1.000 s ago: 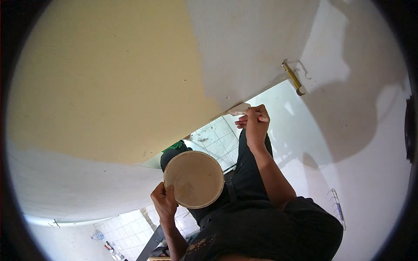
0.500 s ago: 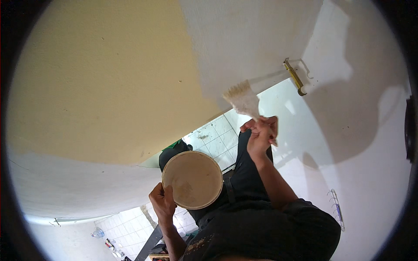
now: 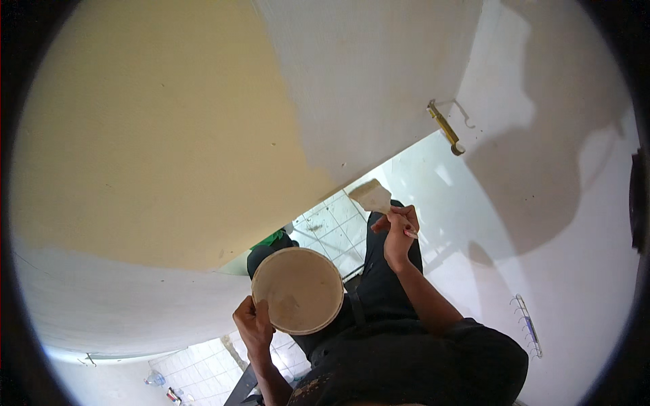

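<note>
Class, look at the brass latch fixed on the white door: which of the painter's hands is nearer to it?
The right. The right hand, gripping a paintbrush, is just below and left of the brass latch. The left hand holds the round paint container, much farther down-left.

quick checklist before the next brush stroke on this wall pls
1. Right hand grips the brush by its handle: ok.
2. Left hand holds the round paint container at its rim, roughly level: ok.
3. Paint left in the container: ok, a tan pool fills it.
4. Bristles loaded: cannot tell, they look tan but the amount is unclear.
5. Brush near the edge of the white patch beside the yellow wall: ok.
6. Brass hinge away from the brush: ok.
</note>
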Demonstrator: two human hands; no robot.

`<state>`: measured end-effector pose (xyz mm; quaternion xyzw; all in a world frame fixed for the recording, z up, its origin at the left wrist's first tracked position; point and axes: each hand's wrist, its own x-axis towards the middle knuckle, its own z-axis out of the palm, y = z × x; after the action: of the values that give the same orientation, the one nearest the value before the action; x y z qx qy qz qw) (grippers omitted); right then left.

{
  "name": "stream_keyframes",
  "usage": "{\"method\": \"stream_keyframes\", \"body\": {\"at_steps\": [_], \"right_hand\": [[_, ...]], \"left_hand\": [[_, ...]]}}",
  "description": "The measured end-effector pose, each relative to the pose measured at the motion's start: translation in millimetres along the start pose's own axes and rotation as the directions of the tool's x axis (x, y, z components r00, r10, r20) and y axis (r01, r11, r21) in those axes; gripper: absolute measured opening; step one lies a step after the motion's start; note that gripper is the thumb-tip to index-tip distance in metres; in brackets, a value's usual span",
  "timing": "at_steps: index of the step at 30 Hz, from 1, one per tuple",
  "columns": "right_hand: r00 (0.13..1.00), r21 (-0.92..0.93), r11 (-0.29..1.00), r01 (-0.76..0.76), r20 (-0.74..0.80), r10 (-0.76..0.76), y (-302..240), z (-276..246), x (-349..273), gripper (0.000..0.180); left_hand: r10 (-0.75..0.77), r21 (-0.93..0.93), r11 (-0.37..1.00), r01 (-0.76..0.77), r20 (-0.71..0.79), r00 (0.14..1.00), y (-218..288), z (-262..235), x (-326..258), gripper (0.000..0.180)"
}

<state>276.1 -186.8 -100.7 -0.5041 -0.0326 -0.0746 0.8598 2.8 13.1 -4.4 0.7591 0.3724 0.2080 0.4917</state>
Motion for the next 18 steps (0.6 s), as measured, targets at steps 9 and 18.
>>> {"method": "stream_keyframes", "body": {"at_steps": [9,18], "right_hand": [[0.995,-0.208,0.975,-0.076,0.042,0.087,-80,73,50,0.013],[0.976,-0.013,0.99,0.144,0.169,-0.14,-202,125,57,0.009]], "left_hand": [[0.039,-0.017,0.999,-0.039,-0.027,0.999,-4,0,1,0.033],[0.04,-0.034,0.999,-0.041,-0.023,0.999,-7,-4,-4,0.033]]}}
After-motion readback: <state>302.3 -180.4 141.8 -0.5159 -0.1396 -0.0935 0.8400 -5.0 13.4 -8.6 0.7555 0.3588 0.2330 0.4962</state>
